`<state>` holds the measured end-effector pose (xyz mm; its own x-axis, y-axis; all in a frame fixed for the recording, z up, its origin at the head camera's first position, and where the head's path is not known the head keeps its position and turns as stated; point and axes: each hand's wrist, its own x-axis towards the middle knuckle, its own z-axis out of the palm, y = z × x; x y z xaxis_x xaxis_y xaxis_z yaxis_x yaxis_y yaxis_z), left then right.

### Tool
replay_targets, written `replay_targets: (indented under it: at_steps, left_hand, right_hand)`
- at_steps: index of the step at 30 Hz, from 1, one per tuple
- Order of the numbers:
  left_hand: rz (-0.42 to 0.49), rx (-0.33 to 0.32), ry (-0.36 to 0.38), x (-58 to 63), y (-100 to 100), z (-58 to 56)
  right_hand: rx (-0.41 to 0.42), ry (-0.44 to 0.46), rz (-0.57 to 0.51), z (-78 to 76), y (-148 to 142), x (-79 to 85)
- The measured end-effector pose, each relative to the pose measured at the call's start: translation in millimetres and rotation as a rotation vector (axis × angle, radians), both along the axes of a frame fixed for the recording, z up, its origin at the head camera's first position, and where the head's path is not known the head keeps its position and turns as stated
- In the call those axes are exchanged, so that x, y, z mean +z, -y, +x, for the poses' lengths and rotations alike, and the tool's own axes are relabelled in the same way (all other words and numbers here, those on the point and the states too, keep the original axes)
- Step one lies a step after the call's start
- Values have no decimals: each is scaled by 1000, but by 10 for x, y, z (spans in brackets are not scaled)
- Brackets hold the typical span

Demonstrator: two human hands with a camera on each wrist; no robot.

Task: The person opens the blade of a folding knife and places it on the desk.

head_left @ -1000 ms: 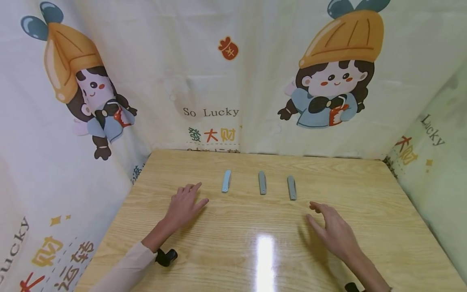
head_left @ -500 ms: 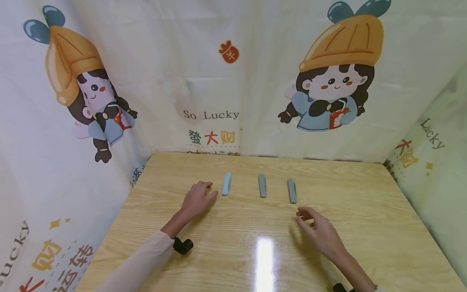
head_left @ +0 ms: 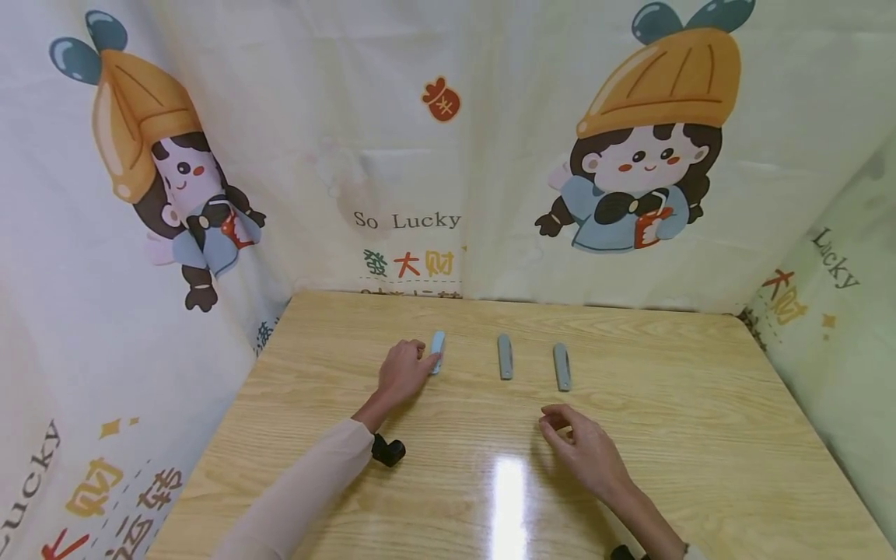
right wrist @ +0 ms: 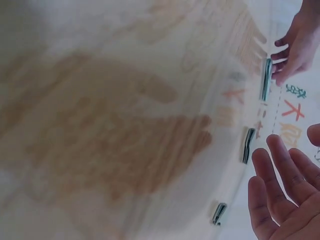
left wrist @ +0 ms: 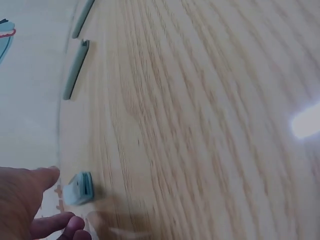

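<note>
A light blue folded pocket knife (head_left: 437, 351) lies on the wooden table, partly covered by the thumb of my left hand (head_left: 404, 372). In the left wrist view the thumb and fingers stand on either side of this knife (left wrist: 80, 189), with gaps visible. Two grey folded knives lie to its right, the middle knife (head_left: 505, 357) and the right knife (head_left: 562, 367). My right hand (head_left: 586, 451) hovers over the table in front of the right knife, fingers loosely bent and holding nothing. In the right wrist view its fingers (right wrist: 280, 175) are spread.
The wooden table (head_left: 672, 365) ends at a printed cloth backdrop (head_left: 504, 194), which also hangs at both sides. Black wrist devices (head_left: 389, 451) sit on the forearms. A bright light reflection (head_left: 509, 498) shows on the front of the table.
My left hand has moved right and slightly forward to the light blue knife. My right hand has moved left, its fingers bending a little more. The knives lie where they were.
</note>
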<state>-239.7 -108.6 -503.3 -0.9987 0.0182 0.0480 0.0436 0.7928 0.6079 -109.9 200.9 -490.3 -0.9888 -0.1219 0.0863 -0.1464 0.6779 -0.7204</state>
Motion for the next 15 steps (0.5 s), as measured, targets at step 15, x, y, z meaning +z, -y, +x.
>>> replay_targets:
  at_steps: [15]
  left_hand:
    - [-105,53,-22,-56,-160,-40]
  right_hand:
    - [25,6,-5,-142,128,11]
